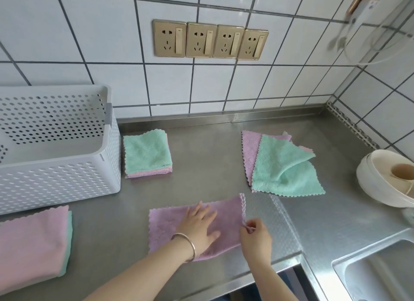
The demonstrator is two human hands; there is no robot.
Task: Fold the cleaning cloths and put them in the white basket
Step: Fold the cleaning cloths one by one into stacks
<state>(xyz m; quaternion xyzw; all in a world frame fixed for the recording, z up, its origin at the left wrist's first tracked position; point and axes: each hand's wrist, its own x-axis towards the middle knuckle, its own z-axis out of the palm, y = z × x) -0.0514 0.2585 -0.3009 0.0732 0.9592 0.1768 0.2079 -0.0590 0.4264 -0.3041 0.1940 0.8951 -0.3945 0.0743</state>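
Left hand (pixel 200 225) lies flat, fingers straight, pressing the purple cloth (pixel 226 215) on the steel surface (pixel 201 161). Right hand (pixel 255 235) pinches the cloth's right edge. White basket (pixel 67 166) sits far left of both hands (small folded stack (pixel 146 155) just beside it); unfolded cloths (pixel 282 166) lie beyond the right hand.

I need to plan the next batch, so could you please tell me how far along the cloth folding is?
Done: a small folded stack sits beside the white basket. In hand: the left hand presses a purple cloth flat while the right hand pinches its edge. Left: unfolded cloths behind, and nothing visible in the basket.
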